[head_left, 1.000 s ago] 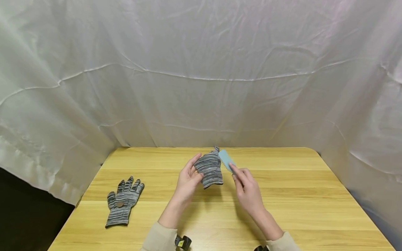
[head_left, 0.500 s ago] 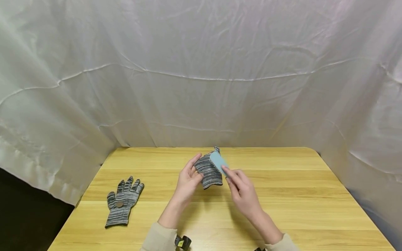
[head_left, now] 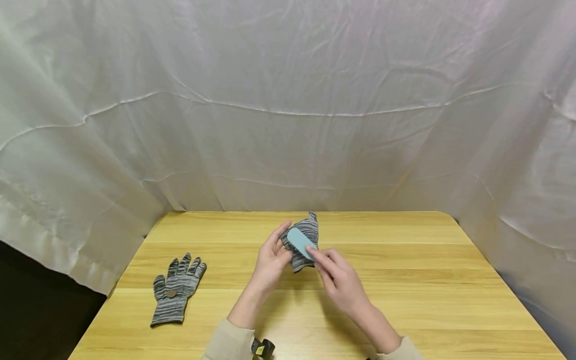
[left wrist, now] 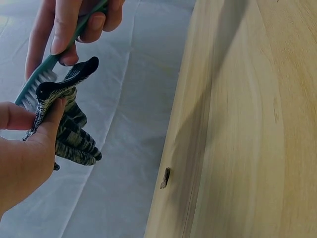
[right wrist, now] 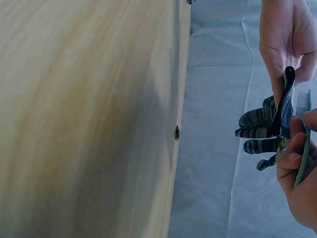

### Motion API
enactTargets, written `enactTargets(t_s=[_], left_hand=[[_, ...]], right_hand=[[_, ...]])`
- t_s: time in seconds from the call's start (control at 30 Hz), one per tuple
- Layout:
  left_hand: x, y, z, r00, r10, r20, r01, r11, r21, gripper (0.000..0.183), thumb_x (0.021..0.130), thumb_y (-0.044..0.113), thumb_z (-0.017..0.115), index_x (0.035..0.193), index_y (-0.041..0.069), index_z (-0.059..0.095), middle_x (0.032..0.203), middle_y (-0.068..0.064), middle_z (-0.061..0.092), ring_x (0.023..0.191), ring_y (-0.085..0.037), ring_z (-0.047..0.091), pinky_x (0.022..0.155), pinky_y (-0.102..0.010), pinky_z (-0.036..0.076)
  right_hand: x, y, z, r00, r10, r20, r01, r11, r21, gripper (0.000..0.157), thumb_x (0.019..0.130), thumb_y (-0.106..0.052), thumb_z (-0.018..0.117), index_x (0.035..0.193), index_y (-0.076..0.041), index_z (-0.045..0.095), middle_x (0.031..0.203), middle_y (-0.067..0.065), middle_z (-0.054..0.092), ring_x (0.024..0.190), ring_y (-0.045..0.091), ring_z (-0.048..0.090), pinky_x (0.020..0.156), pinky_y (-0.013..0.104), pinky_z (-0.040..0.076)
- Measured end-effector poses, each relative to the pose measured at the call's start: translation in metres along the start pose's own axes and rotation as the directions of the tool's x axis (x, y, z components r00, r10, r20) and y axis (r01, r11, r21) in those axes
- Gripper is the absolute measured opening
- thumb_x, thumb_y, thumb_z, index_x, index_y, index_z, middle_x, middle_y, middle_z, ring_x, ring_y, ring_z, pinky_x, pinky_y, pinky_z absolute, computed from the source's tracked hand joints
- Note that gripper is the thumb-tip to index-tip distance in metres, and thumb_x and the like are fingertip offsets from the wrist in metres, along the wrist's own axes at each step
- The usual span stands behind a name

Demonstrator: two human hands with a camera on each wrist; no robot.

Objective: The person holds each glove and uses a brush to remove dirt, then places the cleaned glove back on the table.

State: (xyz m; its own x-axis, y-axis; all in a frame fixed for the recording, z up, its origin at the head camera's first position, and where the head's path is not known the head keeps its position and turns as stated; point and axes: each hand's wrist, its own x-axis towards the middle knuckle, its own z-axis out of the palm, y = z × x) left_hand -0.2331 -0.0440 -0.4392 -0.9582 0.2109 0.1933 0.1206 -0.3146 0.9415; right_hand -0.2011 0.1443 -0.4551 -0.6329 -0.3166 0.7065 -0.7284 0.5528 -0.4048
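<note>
My left hand (head_left: 269,262) holds a grey-and-black striped knit glove (head_left: 309,229) up above the table, thumb on the near side and fingers behind. In the left wrist view the cuff of this glove (left wrist: 69,84) faces the camera and its fingers hang away. My right hand (head_left: 343,282) grips a light blue brush (head_left: 300,242) by its handle, index finger laid along the back. White bristles (left wrist: 37,89) of the brush press against the glove's palm side in the left wrist view. From the right wrist, the brush (right wrist: 306,144) stands right beside the glove (right wrist: 262,119).
A matching striped glove (head_left: 180,287) lies flat at the left of the wooden table (head_left: 427,280), with a brown round spot (head_left: 171,293) on its palm. Pale curtains (head_left: 288,150) hang behind and at both sides. A small dark mark (left wrist: 165,177) shows near the table's edge.
The brush has moved from the glove's right edge leftward and slightly down across it, with the right hand following. The left hand has barely moved; the glove has tilted slightly.
</note>
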Motion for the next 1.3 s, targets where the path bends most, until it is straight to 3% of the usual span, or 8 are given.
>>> enactTargets(t_s=[0.37,0.8,1.3], left_hand=[[-0.0005,-0.0005,-0.0009,1.000,0.000,0.016,0.000,1.000,0.015,0.074,0.080,-0.017,0.042,0.147,0.013,0.032,0.148,-0.013,0.037,0.131,-0.027,0.041,0.093,-0.027,0.050],[-0.0005,-0.0005,-0.0016,1.000,-0.009,0.016,0.009,1.000,0.027,0.077,0.078,-0.019,0.041,0.147,0.016,0.034,0.146,-0.013,0.040,0.117,-0.026,0.054,0.081,-0.024,0.054],[-0.0010,0.0015,-0.0018,1.000,-0.004,0.019,0.004,1.000,0.023,0.075,0.079,-0.018,0.041,0.147,0.015,0.033,0.145,-0.013,0.041,0.118,-0.025,0.053,0.089,-0.027,0.052]], right_hand=[[-0.0024,-0.0009,0.0021,0.999,-0.015,0.038,0.016,1.000,-0.018,0.048,0.087,0.001,0.059,0.132,-0.015,0.057,0.099,-0.002,0.057,0.070,0.004,0.045,0.059,0.014,0.043],[-0.0017,0.0020,0.0004,1.000,-0.010,0.017,0.010,1.000,-0.011,0.049,0.085,0.003,0.061,0.131,-0.015,0.059,0.100,0.000,0.058,0.068,0.004,0.046,0.058,0.010,0.041],[-0.0014,0.0064,-0.0017,1.000,-0.014,-0.024,0.014,1.000,-0.023,0.052,0.083,0.007,0.061,0.130,-0.015,0.059,0.099,0.001,0.059,0.065,0.004,0.044,0.057,0.006,0.037]])
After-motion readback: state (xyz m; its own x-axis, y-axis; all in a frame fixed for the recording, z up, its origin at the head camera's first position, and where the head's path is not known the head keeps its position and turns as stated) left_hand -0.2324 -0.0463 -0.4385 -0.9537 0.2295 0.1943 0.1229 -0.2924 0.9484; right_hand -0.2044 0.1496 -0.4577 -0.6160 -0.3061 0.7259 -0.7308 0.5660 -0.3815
